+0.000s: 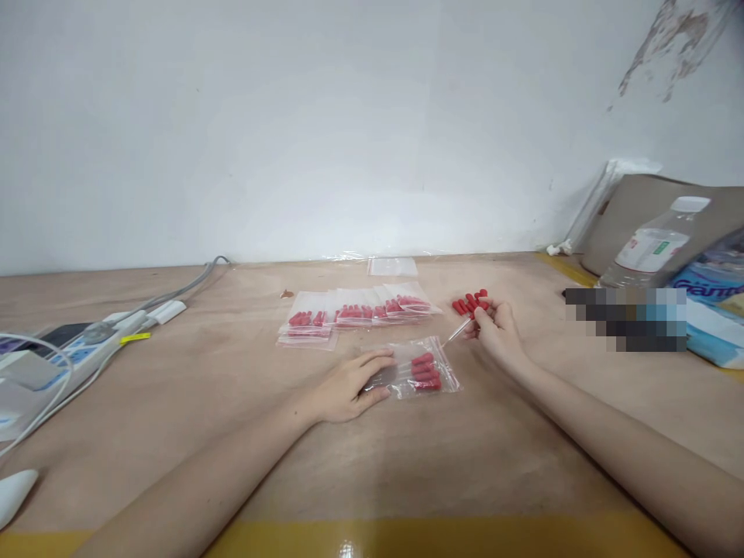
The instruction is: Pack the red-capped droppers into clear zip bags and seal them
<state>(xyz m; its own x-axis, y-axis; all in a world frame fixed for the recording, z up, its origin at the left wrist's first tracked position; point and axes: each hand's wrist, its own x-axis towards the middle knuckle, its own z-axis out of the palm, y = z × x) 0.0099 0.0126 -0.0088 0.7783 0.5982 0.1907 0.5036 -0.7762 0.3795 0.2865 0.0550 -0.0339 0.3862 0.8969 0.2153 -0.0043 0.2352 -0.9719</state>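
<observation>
A clear zip bag (401,372) with several thin red-handled tools in it lies flat, its zip end toward the right. My left hand (354,385) holds the bag's left end, thumb at the near edge and fingers on top. Beside the bag's opening, my right hand (494,329) pinches one thin tool with a red handle (480,312); its slim shaft slants down-left to the bag's mouth. Just beyond those fingertips lies a loose pile of red-handled pieces (465,303). Behind my left hand, filled zip bags (354,306) overlap in a row.
A flat clear bag (393,266) lies near the wall. On the left are a power strip (75,356) and cables (174,291). To the right stand a plastic bottle (654,244) and a blue tissue pack (714,329). Yellow tape (291,539) runs along the front edge.
</observation>
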